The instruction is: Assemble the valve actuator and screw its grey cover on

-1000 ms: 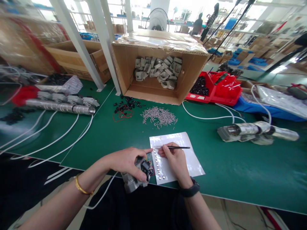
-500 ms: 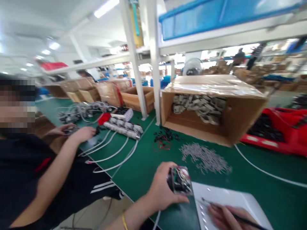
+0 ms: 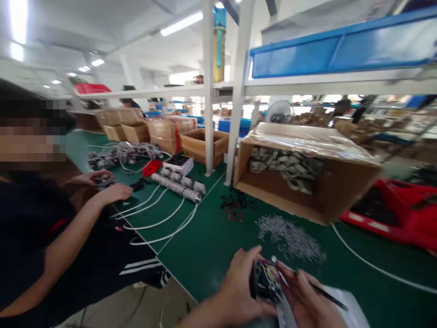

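My left hand (image 3: pixel 235 291) is wrapped round the side of a small open electronic device (image 3: pixel 268 278) with wires and dark parts exposed. Between the fingers of my right hand (image 3: pixel 312 296) is a thin dark pen-like tool (image 3: pixel 327 294) with a shiny metal tip. That tip lies close to the device's upper right edge; whether it touches cannot be made out. My right fingers are right beside the device, and blur hides some detail there. Partly behind my right hand is a smooth white panel (image 3: pixel 348 303) on the green bench.
Small grey pieces (image 3: pixel 290 237) lie heaped beyond my hands, near black parts with red wire (image 3: pixel 235 202). A cardboard box (image 3: pixel 324 214) of grey housings, a red bin (image 3: pixel 372 221) and a white cable (image 3: pixel 378 269) stand right. At left sits a co-worker (image 3: pixel 30 255), hands on parts.
The tool in my right hand has come up from the white panel to the device. My left hand and the device have shifted slightly right and down in view. The camera has tilted up.
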Demonstrator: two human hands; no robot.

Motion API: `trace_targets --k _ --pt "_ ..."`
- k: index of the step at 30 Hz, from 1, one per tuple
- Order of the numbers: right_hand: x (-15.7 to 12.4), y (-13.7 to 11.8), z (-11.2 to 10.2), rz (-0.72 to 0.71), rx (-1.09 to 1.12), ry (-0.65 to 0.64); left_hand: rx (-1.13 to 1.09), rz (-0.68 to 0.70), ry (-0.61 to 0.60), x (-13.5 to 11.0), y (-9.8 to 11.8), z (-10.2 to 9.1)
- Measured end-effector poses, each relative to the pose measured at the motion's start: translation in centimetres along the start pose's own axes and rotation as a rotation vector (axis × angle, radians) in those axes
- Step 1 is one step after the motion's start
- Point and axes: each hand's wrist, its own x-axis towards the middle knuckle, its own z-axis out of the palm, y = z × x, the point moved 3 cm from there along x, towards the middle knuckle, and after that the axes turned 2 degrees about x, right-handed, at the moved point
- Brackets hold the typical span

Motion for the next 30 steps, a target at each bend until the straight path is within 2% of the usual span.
trace_targets --k 4,11,15,17,21,24,28,30 --pt "-2.7 0.3 0.9 -0.051 0.161 0.060 0.011 0.025 0.012 -0.4 2.3 -1.3" --pt "-3.7 0.2 1.5 -0.118 0.155 0.079 0.020 0.038 0.016 -0.1 1.7 -0.4" --pt "-3.5 0.0 1.6 -0.106 0.224 0.065 0.057 0.279 0.136 -0.6 1.6 -0.5" --pt "-3.4 0.2 1.5 -0.101 0.260 0.068 0.170 0.378 0.116 -0.7 1.5 -0.4" --pt "-3.3 0.5 1.0 -0.107 0.292 0.081 0.340 0.446 0.061 -0.8 1.4 -0.4" --pt "-3.4 0.6 0.9 -0.106 0.298 0.076 0.374 0.436 0.046 -0.6 1.8 -0.6" --pt "-3.6 0.3 1.1 -0.132 0.250 0.060 0.404 0.305 -0.018 -0.3 2.6 -0.7" --pt "-3.7 0.2 1.3 -0.156 0.209 0.061 0.382 0.284 -0.029 -0.2 2.9 -0.8"
